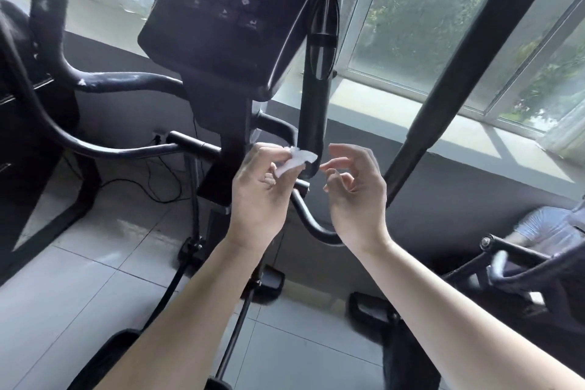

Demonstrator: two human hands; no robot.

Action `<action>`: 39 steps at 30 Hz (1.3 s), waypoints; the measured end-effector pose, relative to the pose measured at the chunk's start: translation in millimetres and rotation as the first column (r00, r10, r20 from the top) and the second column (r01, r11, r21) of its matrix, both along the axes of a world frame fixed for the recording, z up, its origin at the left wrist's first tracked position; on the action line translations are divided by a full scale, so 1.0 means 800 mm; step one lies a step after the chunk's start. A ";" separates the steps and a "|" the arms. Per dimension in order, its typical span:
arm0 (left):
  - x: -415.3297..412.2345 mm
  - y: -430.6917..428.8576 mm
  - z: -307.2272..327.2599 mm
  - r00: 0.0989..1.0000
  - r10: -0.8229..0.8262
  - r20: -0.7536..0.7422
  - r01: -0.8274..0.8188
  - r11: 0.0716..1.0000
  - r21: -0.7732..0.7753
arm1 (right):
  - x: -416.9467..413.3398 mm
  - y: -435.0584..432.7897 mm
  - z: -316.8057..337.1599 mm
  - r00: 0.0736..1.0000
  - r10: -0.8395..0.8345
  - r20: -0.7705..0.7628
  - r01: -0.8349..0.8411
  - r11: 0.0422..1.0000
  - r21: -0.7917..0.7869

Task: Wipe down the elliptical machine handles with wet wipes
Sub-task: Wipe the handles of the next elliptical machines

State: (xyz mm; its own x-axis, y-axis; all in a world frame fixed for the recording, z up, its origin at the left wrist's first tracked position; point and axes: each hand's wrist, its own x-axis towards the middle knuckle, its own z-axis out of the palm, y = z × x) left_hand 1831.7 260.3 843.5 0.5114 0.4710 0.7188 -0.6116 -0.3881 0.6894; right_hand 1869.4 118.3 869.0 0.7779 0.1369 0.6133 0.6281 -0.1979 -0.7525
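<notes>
A black upright handle (pixel 318 73) of the elliptical rises in the middle, with a padded top and a shiny sensor strip. My left hand (pixel 262 190) pinches a small crumpled white wet wipe (pixel 294 161) against the handle's lower end. My right hand (pixel 354 190) hovers just right of that lower end, fingers loosely curled, holding nothing and not touching the handle. A second curved black handle (pixel 53 51) with pale worn spots stands at the left. The dark console (pixel 228 16) sits between the two handles.
A thick black moving arm (pixel 468 73) slants across the right side. Windows (pixel 443 25) and a sill lie behind. Another person in a blue shirt (pixel 544 231) is at the lower right by more equipment. Pedals (pixel 370 310) and cables lie on the grey tiled floor.
</notes>
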 end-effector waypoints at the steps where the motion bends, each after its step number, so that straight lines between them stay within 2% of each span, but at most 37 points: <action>1: -0.001 0.000 -0.010 1.000 0.008 -0.006 -0.007 1.000 0.018 | 0.001 -0.001 -0.001 1.000 0.006 0.003 -0.006 1.000 0.000; 5: -0.010 -0.012 -0.035 0.969 0.013 -0.248 0.007 0.997 0.080 | 0.001 -0.006 -0.009 0.999 0.001 -0.036 -0.003 0.999 -0.047; 9: -0.017 -0.022 -0.033 0.940 0.077 -0.331 -0.082 0.997 -0.002 | -0.004 -0.015 -0.019 0.968 0.005 -0.250 -0.031 0.994 -0.104; 11: -0.026 -0.023 -0.022 0.930 0.077 -0.358 -0.091 0.996 -0.023 | -0.010 -0.018 -0.021 0.911 0.156 -0.382 -0.168 0.986 0.001; 13: -0.036 -0.028 -0.007 0.926 0.058 -0.372 -0.052 0.998 0.024 | -0.019 -0.019 -0.019 0.826 0.363 -0.431 -0.306 0.931 0.199; 15: -0.047 -0.031 0.011 0.917 -0.007 -0.399 0.065 0.989 0.132 | -0.028 -0.018 -0.017 0.788 0.454 -0.416 -0.324 0.880 0.347; 18: -0.060 -0.021 0.027 0.873 -0.063 -0.484 0.180 0.963 0.199 | -0.029 -0.015 -0.012 0.847 0.371 -0.382 -0.231 0.903 0.363; 20: -0.063 -0.008 0.037 0.875 0.030 -0.483 0.069 0.980 0.185 | -0.019 -0.014 0.000 0.911 0.307 -0.275 -0.193 0.908 0.372; 23: -0.054 0.007 0.061 0.875 0.115 -0.471 -0.104 0.993 0.049 | 0.002 -0.001 0.037 0.952 0.278 -0.129 -0.197 0.877 0.438; 26: -0.037 0.005 0.087 0.868 0.098 -0.488 -0.111 0.994 0.001 | 0.014 0.017 0.061 0.967 0.252 -0.027 -0.228 0.913 0.337; 30: -0.025 -0.008 0.095 0.886 0.108 -0.451 -0.115 0.993 0.010 | 0.027 0.022 0.018 0.975 0.195 0.107 -0.218 0.933 0.285; 32: -0.023 -0.008 0.093 0.881 0.127 -0.455 -0.139 0.990 0.006 | 0.032 0.013 -0.016 0.972 0.211 0.102 -0.231 0.932 0.279; 35: -0.023 -0.009 0.094 0.870 0.154 -0.468 -0.174 0.985 0.001 | 0.039 0.000 -0.056 0.976 0.216 0.011 -0.213 0.952 0.219; 37: -0.023 -0.012 0.095 0.866 0.177 -0.467 -0.199 0.980 0.003 | 0.044 -0.001 -0.056 0.971 0.221 -0.091 -0.198 0.957 0.213; 39: -0.024 -0.017 0.095 0.863 0.194 -0.467 -0.223 0.975 -0.006 | 0.046 0.005 -0.033 0.954 0.273 -0.124 -0.230 0.930 0.286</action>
State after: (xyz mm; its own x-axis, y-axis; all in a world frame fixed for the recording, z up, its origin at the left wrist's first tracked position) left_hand 1812.6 246.7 919.7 0.6627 0.6369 0.3939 -0.1281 -0.4219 0.8975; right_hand 1906.0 122.6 842.6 0.8294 0.1904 0.5253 0.4988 0.1713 -0.8496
